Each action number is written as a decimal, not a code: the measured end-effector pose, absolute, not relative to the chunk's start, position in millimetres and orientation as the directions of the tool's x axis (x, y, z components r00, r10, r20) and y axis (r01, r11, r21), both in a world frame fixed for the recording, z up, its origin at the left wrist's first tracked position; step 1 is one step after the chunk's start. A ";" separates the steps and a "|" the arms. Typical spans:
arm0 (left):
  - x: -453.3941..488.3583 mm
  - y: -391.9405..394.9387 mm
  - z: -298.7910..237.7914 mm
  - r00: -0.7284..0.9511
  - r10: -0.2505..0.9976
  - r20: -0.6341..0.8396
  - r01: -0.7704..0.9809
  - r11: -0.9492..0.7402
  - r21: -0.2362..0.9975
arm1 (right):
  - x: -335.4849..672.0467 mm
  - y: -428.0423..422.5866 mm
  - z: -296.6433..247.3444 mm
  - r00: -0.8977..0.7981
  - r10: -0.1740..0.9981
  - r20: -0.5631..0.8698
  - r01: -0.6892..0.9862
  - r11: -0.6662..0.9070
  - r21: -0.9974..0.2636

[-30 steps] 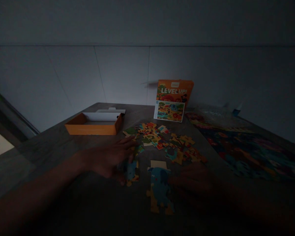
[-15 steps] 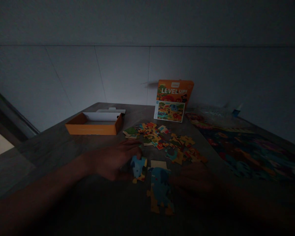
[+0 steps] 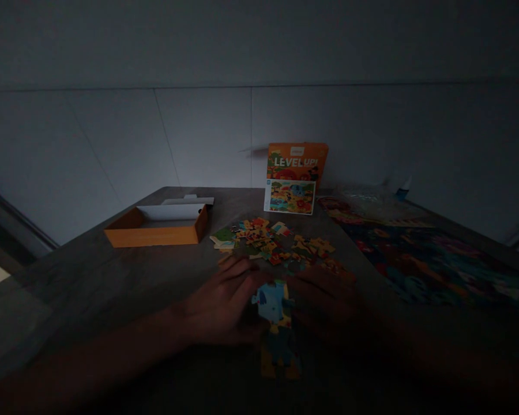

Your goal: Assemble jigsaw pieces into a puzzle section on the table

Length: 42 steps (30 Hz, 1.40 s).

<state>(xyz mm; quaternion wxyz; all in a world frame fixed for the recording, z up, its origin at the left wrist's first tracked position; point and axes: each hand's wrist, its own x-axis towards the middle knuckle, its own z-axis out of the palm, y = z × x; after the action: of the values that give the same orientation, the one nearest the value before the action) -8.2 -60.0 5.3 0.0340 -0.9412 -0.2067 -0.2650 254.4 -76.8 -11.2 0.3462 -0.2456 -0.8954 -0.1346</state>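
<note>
The scene is very dark. My left hand [image 3: 225,305] and my right hand [image 3: 328,300] meet over a blue puzzle piece [image 3: 270,302] near the table's front. The left fingers grip that piece from the left; the right fingers rest against its right side. Just below it lies a joined blue and yellow puzzle section [image 3: 279,354] flat on the table. A heap of loose colourful puzzle pieces [image 3: 277,242] lies just beyond both hands.
An open orange box tray [image 3: 155,227] sits at the left. The puzzle box lid [image 3: 296,173] stands against the wall behind the heap. A large dark finished puzzle [image 3: 428,265] covers the table's right side. The grey table [image 3: 112,288] stretches out to the left.
My left hand carried the blue piece rightward to above the joined section. My right hand moved left to meet it. The view shifted slightly.
</note>
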 end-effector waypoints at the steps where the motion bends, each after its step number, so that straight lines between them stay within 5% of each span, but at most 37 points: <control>1: -4.4 -60.6 2.3 0.781 0.370 0.502 0.403 -0.914 0.047 | 254.1 -76.7 -11.1 -0.636 0.349 0.689 0.536 0.841 0.069; 11: -2.7 -59.6 -5.3 0.810 0.405 0.425 0.368 -0.914 0.169 | 255.0 -77.3 -8.5 -0.659 0.362 0.659 0.514 0.857 0.044; 24: -7.0 -52.9 4.6 0.833 0.256 0.490 0.277 -0.960 0.031 | 251.5 -76.7 -4.5 -0.647 0.396 0.651 0.552 0.833 0.042; 32: -17.4 -39.8 3.9 0.809 0.292 0.511 0.273 -0.955 0.112 | 252.8 -76.9 -3.7 -0.652 0.440 0.618 0.574 0.818 0.023; 42: -11.0 -43.6 2.8 0.827 0.174 0.535 0.214 -0.977 -0.012 | 253.6 -76.6 -3.7 -0.663 0.447 0.600 0.568 0.823 0.014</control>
<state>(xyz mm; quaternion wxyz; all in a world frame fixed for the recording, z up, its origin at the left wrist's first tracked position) -11.0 -43.6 2.8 0.0358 -0.9550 -0.1015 -0.2763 253.6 -76.6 -3.7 0.3000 -0.2801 -0.9063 -0.1005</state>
